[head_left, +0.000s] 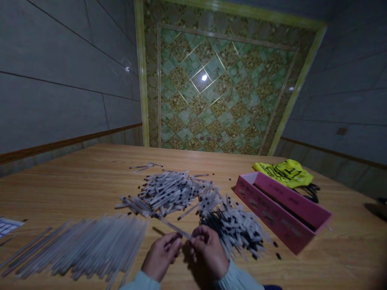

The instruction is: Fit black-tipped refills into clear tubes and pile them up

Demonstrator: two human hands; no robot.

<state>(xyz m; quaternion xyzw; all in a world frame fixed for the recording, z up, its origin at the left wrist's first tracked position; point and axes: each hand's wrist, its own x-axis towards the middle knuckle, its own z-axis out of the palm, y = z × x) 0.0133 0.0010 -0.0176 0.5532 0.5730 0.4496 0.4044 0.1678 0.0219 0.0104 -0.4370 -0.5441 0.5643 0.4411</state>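
A thin, translucent plastic tube slants up and left from the pinched fingertips of my right hand, which grips its near end. Close beside it, the fingers of my left hand are pressed together just below the tube. What those fingers hold, if anything, is too small and blurred to make out. Beyond my hands lies a heap of pale tubes with dark ends. A second pile of short, clear and black-tipped pieces lies next to my right hand. Long clear tubes are spread in a row at my left.
A long pink box stands open at the right. Behind it is a yellow bag with black lettering. Small black caps lie scattered on the wooden table. A printed sheet shows at the left edge.
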